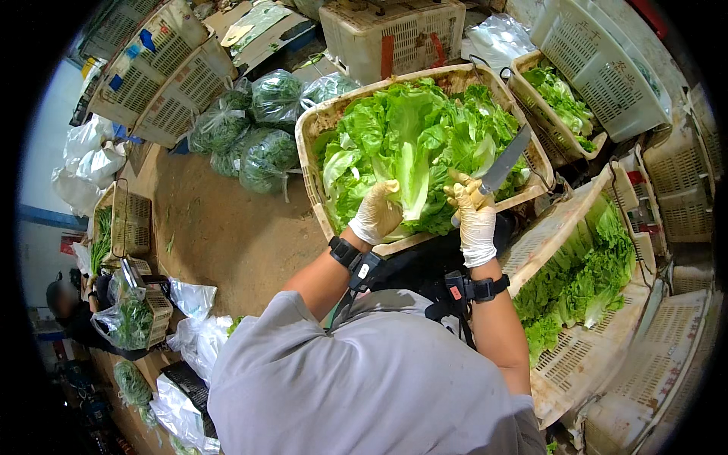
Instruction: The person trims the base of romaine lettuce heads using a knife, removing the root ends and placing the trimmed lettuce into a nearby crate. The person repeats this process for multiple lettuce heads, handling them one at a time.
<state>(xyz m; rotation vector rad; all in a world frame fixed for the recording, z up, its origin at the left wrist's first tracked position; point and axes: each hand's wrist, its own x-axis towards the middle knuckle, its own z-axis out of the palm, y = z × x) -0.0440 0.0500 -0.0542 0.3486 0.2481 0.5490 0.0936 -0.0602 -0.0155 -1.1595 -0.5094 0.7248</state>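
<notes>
A pale-stemmed head of leafy lettuce [414, 170] lies uppermost among the leaves, its base towards me. My left hand [377, 212], in a cream-coloured glove, holds it near the base from the left side; the stem hides part of the fingers. In my gloved right hand [474, 219] is a knife [506, 161], its broad blade pointing up and to the right, over the basket's right side. Both hands are at the near side of a dirty white plastic basket [311, 165] heaped with loose green lettuce [355, 128].
Right of me, a tilted crate [591, 355] holds more lettuce [597, 273]. A smaller lettuce basket [554, 142] stands at the back right. Bagged greens [267, 159] rest on the brown floor [227, 227]. Stacked crates [165, 74] rise at the back left. Another person [71, 307] is at far left.
</notes>
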